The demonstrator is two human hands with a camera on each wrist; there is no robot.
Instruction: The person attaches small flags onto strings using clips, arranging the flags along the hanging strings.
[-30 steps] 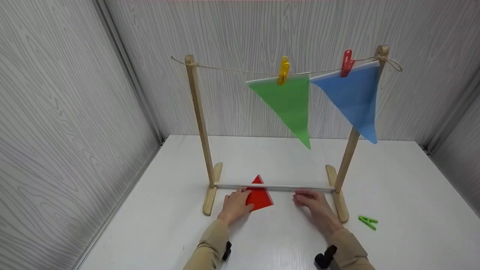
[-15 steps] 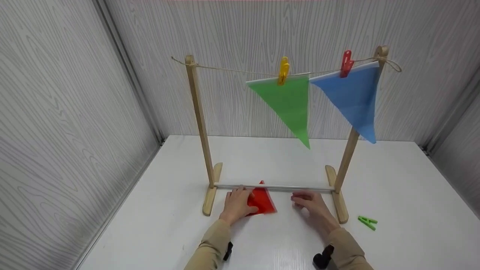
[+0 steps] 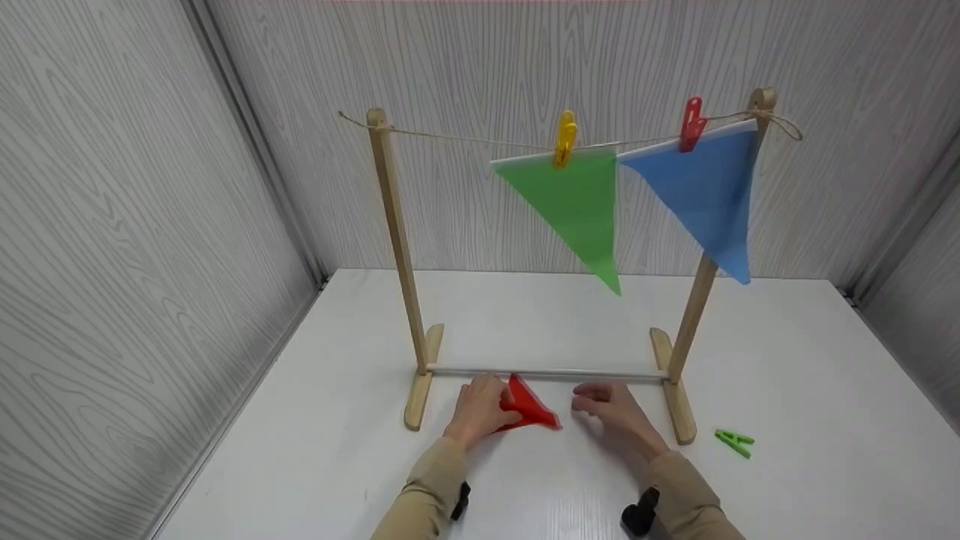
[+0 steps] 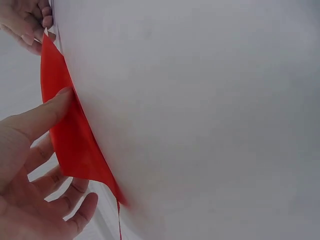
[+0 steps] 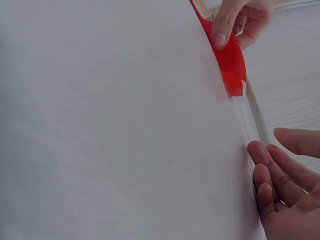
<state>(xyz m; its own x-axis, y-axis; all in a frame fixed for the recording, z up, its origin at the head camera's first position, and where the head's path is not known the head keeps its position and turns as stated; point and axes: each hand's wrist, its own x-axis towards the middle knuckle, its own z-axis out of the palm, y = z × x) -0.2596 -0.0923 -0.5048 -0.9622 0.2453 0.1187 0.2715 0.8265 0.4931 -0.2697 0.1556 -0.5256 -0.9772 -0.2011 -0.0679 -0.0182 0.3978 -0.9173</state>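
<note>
My left hand (image 3: pixel 480 410) pinches a red triangular flag (image 3: pixel 531 407) at its left part, just in front of the stand's crossbar. In the left wrist view the thumb lies over the red flag (image 4: pixel 75 145) and the other fingers are behind it; the flag bends up off the table. To the right, my right hand (image 3: pixel 613 411) hovers close to the flag's white-edged corner with relaxed fingers and a gap between thumb and forefinger. The right wrist view shows the right hand (image 5: pixel 290 185) holding nothing, apart from the red flag (image 5: pixel 232 65).
A wooden stand (image 3: pixel 397 240) with a white crossbar (image 3: pixel 555 372) carries a string (image 3: pixel 465 140). A yellow clothespin (image 3: pixel 565 140) holds a green flag (image 3: pixel 574 202) there, and a red clothespin (image 3: pixel 691 125) a blue flag (image 3: pixel 709 187). A green clothespin (image 3: pixel 734 442) lies at the right.
The left hand has drawn the red flag out from under the crossbar toward the person and lifted it into a bend. The right hand has moved slightly left, nearer the flag.
</note>
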